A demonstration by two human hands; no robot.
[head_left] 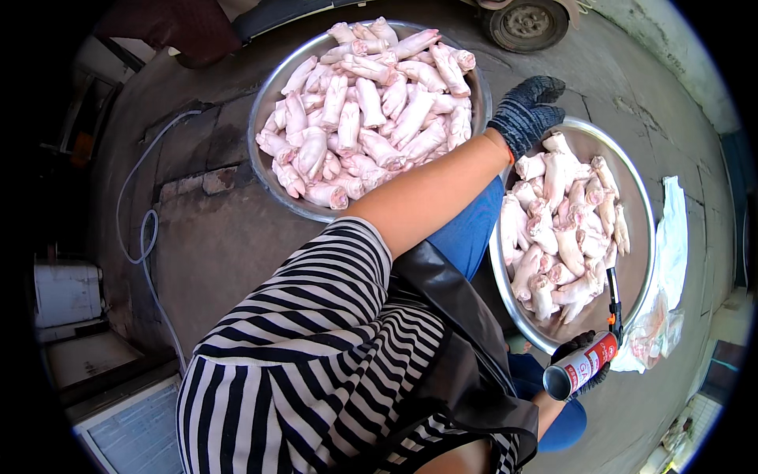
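Note:
My left hand (527, 115), in a dark grey knit glove, is held out above the far rim of the right basin (636, 186), near the gap between two metal basins. Its fingers are stretched and apart, with nothing seen in them. In the gloved right hand (575, 345) is a gas torch (586, 365), a red and white gas canister with a black nozzle (614, 288) pointing over that basin's near right side. A heap of pale pig trotters (564, 225) lies in this basin. Part of the right hand is hidden behind the canister.
A larger metal basin (260, 162) piled with pig trotters (367, 103) stands at the far left. White plastic bags (671, 253) lie beside the right basin. A grey hose (130, 257) curls on the paved floor. A vehicle wheel (527, 24) stands at the back.

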